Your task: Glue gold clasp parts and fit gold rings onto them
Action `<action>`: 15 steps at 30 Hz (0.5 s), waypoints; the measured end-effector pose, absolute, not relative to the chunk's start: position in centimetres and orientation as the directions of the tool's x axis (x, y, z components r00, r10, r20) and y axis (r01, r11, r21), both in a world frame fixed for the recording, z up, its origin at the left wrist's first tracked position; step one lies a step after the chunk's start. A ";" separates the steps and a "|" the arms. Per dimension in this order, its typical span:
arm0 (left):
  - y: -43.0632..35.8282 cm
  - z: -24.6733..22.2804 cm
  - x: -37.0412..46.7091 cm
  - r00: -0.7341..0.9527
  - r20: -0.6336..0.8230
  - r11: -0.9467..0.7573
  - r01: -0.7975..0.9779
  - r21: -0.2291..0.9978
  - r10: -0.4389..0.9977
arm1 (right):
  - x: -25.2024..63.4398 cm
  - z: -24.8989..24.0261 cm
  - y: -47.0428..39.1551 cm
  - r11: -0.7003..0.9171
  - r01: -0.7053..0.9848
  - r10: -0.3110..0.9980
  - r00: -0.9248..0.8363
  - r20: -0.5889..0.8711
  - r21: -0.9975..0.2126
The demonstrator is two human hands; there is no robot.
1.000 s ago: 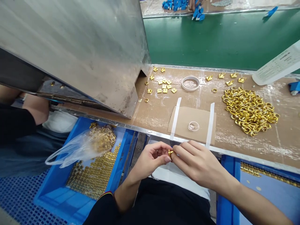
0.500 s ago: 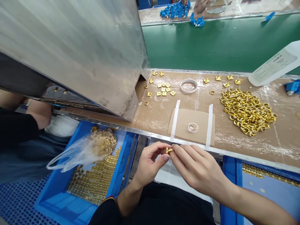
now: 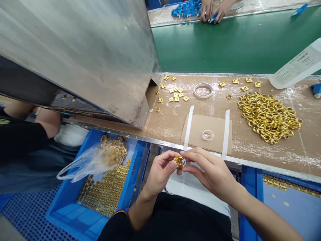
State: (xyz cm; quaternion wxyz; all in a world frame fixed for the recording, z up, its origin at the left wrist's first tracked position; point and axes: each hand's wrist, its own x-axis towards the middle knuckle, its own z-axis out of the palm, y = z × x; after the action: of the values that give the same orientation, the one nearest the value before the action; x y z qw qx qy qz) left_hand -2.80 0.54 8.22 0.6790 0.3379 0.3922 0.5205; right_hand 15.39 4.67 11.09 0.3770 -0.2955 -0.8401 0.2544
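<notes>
Between thumb and fingers, my left hand (image 3: pixel 160 172) pinches a gold ring (image 3: pixel 179 161) in front of my lap. My right hand (image 3: pixel 209 170) touches the ring's right side with thumb and fingertips, where a small pale spot shows. Just beyond lies a cardboard piece (image 3: pixel 195 131) held by two white tape strips, with a small clear round dish (image 3: pixel 208 135) on it. A large pile of gold rings (image 3: pixel 271 117) rests on the bench to the right. Several square gold pieces (image 3: pixel 176 94) lie further left, near a white tape roll (image 3: pixel 203 90).
A metal housing (image 3: pixel 100 60) stands at the left. Blue bins (image 3: pixel 140 160) sit below the bench, one holding a plastic bag (image 3: pixel 100 157). Behind the green belt (image 3: pixel 225 47), another person's hands (image 3: pixel 217 10) handle blue pieces. A white bottle (image 3: pixel 296 67) lies at right.
The ring has turned so its round opening faces me, and my right fingers have shifted around it. The other person's hands have come down onto blue pieces by the belt. The view has shifted slightly.
</notes>
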 end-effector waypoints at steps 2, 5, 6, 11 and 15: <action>0.6 8.5 -2.7 0.162 -0.200 0.253 -0.448 0.857 0.966 | 15.2 10.7 4.8 0.643 0.235 0.717 -0.521 0.464 -0.729; 0.7 8.6 -2.7 0.178 -0.210 0.269 -0.444 0.855 0.961 | 15.0 10.3 4.8 0.603 0.173 0.738 -0.490 0.463 -0.779; 0.7 8.6 -2.8 0.184 -0.206 0.268 -0.442 0.856 0.961 | 15.0 10.2 4.8 0.598 0.161 0.742 -0.482 0.466 -0.785; 0.8 8.2 -3.0 0.234 -0.175 0.268 -0.466 0.843 0.956 | 14.9 10.2 4.7 0.564 0.099 0.749 -0.479 0.457 -0.820; 1.1 8.0 -2.9 0.293 -0.203 0.340 -0.562 0.754 0.934 | 14.5 10.5 4.5 0.524 0.056 0.762 -0.476 0.439 -0.850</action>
State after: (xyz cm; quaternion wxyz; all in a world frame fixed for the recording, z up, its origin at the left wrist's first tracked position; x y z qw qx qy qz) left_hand -2.95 1.12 7.96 0.7511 0.2868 0.3251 0.4979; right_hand 14.50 4.51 10.46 0.4348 -0.2701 -0.7569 0.4064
